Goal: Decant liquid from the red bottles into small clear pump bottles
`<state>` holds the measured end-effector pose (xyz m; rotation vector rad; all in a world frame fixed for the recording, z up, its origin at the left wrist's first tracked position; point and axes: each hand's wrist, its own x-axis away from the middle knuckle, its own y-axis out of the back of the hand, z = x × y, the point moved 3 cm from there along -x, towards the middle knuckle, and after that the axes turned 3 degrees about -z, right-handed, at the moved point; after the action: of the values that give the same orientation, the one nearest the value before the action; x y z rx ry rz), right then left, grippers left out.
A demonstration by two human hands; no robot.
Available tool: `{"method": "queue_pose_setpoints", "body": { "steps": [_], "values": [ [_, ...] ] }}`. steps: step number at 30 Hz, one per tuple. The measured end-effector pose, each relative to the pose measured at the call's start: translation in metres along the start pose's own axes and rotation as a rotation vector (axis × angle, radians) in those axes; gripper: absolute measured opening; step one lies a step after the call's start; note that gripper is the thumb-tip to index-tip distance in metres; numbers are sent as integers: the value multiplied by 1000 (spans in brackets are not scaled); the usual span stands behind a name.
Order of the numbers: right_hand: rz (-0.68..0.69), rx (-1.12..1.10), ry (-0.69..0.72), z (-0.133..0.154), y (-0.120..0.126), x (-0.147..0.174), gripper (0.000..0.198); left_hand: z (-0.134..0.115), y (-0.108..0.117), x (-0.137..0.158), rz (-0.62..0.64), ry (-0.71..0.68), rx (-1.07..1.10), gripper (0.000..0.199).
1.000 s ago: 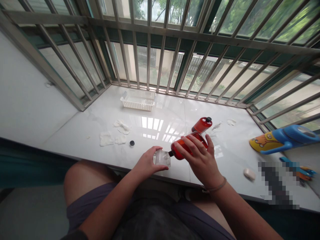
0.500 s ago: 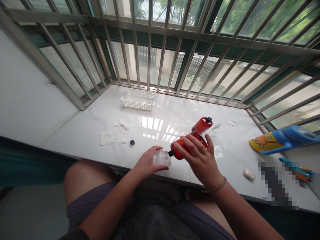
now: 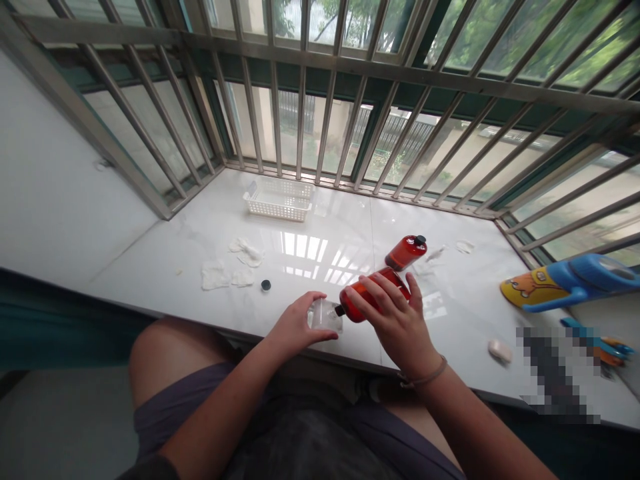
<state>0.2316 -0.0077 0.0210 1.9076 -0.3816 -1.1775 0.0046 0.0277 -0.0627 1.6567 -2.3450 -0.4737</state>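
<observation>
Near the front edge of the white counter, my left hand [image 3: 295, 325] is closed around a small clear container [image 3: 325, 316], thumb on one side and fingers on the other. My right hand [image 3: 393, 310] grips a red bottle [image 3: 356, 303] from above. The bottle is tilted, its dark neck end pointing left at the container's mouth; whether any liquid flows cannot be seen. A second red bottle [image 3: 406, 253] with a dark cap is just behind it. On the counter to the left sits a small black cap [image 3: 265, 285].
A white perforated basket [image 3: 277, 201] stands at the back by the barred window. Crumpled white tissues [image 3: 246, 253] lie on the left. A blue and yellow water bottle [image 3: 565, 283], a pale rounded object [image 3: 500, 351] and a blurred-out patch are on the right.
The red bottle in my right hand has moved slightly left and down, its neck closer over the container. My left hand keeps its hold, and the view has shifted a little.
</observation>
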Motion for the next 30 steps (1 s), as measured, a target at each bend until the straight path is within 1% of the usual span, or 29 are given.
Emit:
{"method": "queue_pose_setpoints", "body": {
  "steps": [8,11,15,20,24,28,30],
  "values": [
    [-15,-56,-107,2,-16,13,65,-2,1,1,-4,-2,1,77],
    [-16,-75,-167,1,-22,21,65,-3,1,1,-6,6,2,78],
    [5,-94,-298,2,-29,34,60,-1,2,2,-16,18,-19,78],
    [31,-152,-486,4,-38,56,59,4,5,2,-37,51,-56,75],
    [-16,-243,-588,3,-46,72,61,3,7,3,-39,65,-67,74],
    [-106,-399,-681,3,-51,78,69,1,10,3,-32,95,-68,74],
    [-131,-471,-753,3,-53,80,72,2,11,3,-31,107,-65,74]
  ]
}}
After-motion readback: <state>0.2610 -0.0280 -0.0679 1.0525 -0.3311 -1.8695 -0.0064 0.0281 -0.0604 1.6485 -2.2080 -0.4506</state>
